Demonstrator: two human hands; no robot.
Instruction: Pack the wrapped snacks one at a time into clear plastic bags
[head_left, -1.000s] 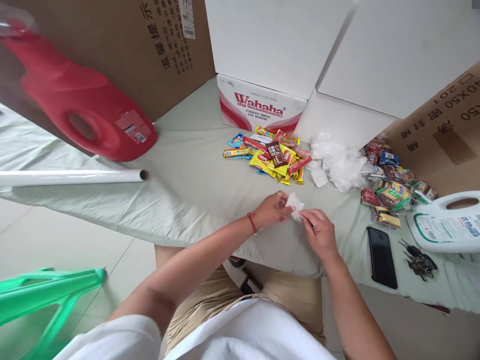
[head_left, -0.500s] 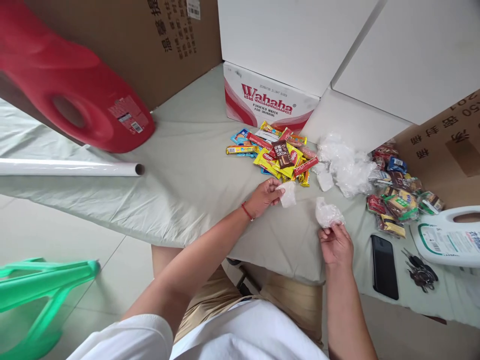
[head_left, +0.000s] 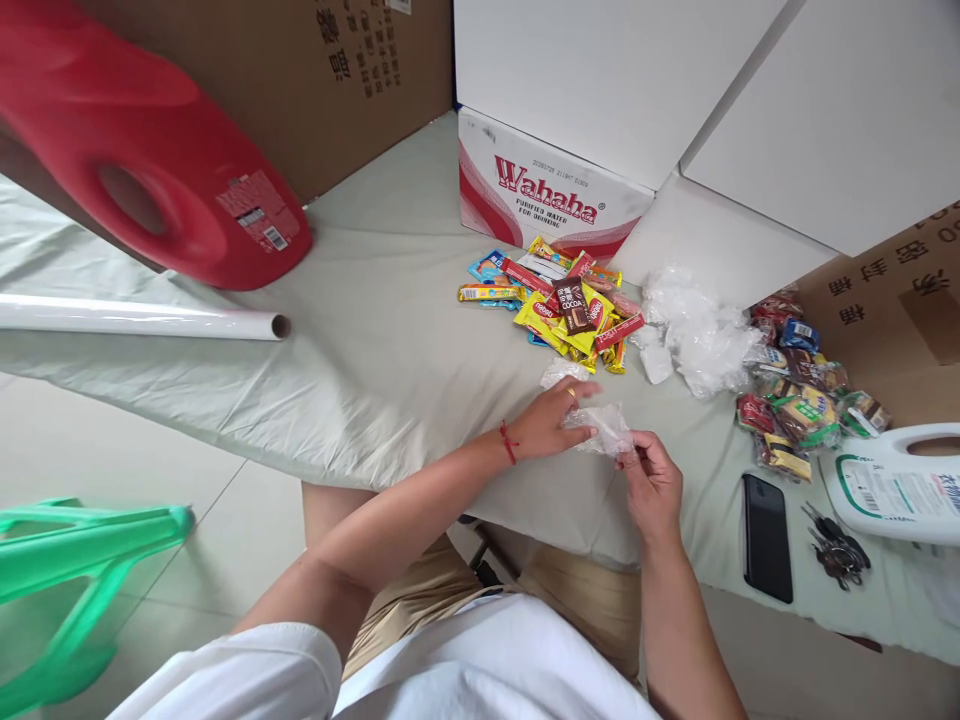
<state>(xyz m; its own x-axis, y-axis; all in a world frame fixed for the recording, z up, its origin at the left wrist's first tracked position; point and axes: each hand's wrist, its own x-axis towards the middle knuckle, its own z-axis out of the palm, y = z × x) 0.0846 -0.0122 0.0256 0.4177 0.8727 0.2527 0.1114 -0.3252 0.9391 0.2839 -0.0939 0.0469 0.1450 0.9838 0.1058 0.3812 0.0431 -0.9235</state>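
My right hand (head_left: 654, 480) pinches the right end of a crumpled clear plastic bag (head_left: 609, 430) near the table's front edge. At the bag's left side is my left hand (head_left: 556, 418), its fingers apart and its thumb against the plastic. Another small clear bag (head_left: 564, 373) lies just beyond the left fingers. Behind it is a pile of colourful wrapped snacks (head_left: 562, 305), with a brown cocoa packet on top. A heap of clear plastic bags (head_left: 697, 335) sits right of the snacks. Farther right are several bagged snacks (head_left: 799, 400).
A Wahaha carton (head_left: 547, 190) stands behind the snacks. On the right are a black phone (head_left: 767, 538), keys (head_left: 838, 548) and a white bottle (head_left: 892, 480). On the left are a red jug (head_left: 195, 170), a white roll (head_left: 142, 318) and a green stool (head_left: 90, 570).
The small bag from my left hand now lies on the table, and that hand has opened and moved right. My right hand has brought its bag leftward to it.
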